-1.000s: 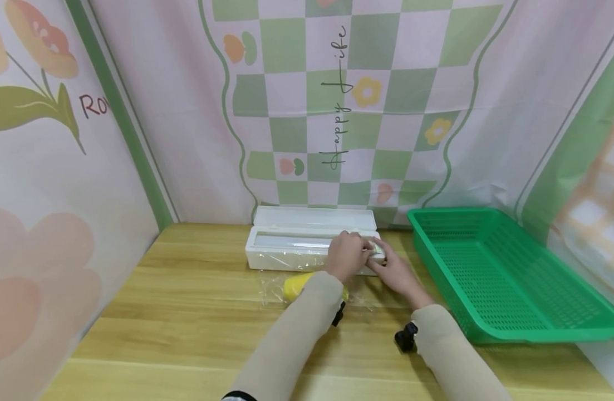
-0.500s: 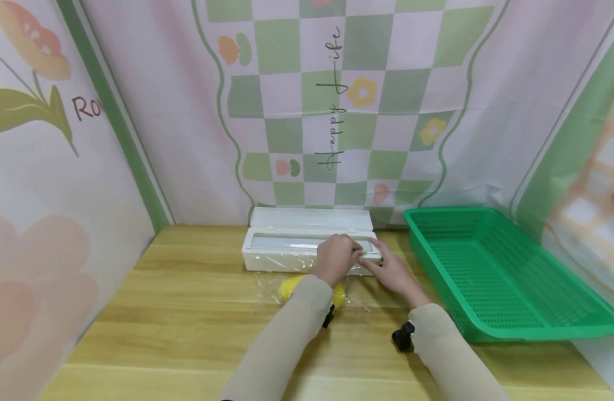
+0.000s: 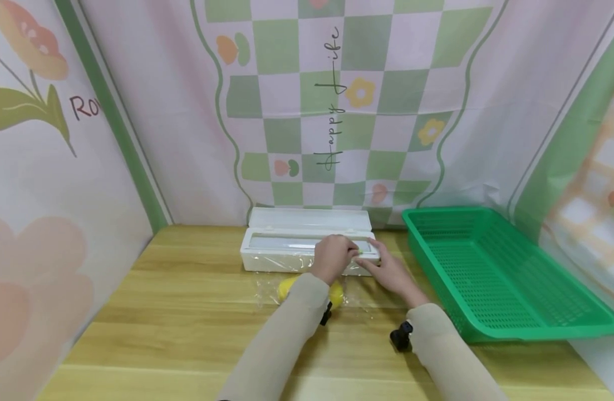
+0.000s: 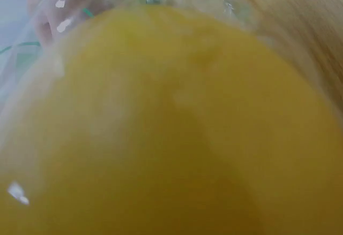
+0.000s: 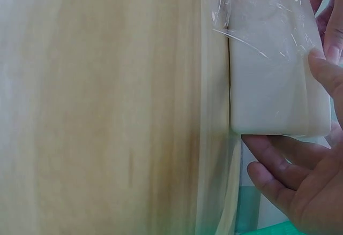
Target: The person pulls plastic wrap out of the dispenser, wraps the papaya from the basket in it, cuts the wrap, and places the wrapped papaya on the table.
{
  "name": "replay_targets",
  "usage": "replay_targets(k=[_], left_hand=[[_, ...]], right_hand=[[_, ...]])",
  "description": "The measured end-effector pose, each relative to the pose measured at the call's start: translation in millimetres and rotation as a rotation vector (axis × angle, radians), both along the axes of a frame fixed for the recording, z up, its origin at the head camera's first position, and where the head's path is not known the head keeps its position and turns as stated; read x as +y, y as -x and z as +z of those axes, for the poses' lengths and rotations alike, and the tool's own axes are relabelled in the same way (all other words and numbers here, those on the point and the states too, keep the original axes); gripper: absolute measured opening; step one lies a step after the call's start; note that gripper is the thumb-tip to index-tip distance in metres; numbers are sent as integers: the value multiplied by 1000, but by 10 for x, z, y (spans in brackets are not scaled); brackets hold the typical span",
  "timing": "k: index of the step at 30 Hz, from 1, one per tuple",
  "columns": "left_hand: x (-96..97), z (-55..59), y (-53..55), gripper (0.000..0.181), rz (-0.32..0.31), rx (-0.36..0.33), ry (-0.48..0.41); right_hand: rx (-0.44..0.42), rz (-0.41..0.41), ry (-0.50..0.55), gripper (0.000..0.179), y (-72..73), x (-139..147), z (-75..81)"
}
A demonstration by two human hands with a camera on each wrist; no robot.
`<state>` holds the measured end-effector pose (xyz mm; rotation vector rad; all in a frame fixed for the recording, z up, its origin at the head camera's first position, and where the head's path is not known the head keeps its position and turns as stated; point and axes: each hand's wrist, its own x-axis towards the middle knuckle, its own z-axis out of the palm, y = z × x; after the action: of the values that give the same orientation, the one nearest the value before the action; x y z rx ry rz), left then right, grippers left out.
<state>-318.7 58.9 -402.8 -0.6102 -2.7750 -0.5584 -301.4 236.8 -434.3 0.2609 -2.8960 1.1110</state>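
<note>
So the white cling film box (image 3: 286, 262) is set on the wood-look counter (image 3: 186, 312), right up near the curtain backdrop (image 3: 397, 128), with its clear-ish lid (image 3: 309, 219) flipped up at the back. Its right end is held by the right grip (image 3: 389, 274): fingers bent round the end face, thumb on the front edge. The left grip (image 3: 333, 257) is curled in at the same corner and seems to be pinched on a small greenish piece (image 3: 360, 252), though that bit is too tiny to be identified.

Handling-wise, the box should be fairly light and stiff, a bit slick on the plastic, so it'd probably be skidded around unless it's braced by that end. The cling film (image 3: 265, 287) is the fussy part: thin, floppy, easily torn or stuck to itself. Best taken by the corners, kept taut.

It's draped down the box front and over a yellow rounded item (image 3: 288, 288), which is partly blocked by the left sleeve (image 3: 281, 328) passing above. What it is can't be told. The big green perforated basket (image 3: 512, 284) is parked near the right sleeve (image 3: 449, 351), so elbow room is limited there.
</note>
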Motion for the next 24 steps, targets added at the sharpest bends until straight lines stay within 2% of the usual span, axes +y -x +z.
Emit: replay_targets(k=[7, 15, 19, 24], left_hand=[[-35, 13, 3, 14, -19, -17, -41], [-111, -29, 68, 13, -71, -22, -99], [-165, -8, 63, 13, -101, -61, -143], [-177, 34, 52, 14, -108, -100, -151]], right_hand=[[14, 2, -3, 83, 4, 5, -10], [-1, 0, -5, 84, 1, 9, -20], [6, -2, -5, 85, 7, 26, -36], [14, 2, 4, 86, 0, 20, -41]])
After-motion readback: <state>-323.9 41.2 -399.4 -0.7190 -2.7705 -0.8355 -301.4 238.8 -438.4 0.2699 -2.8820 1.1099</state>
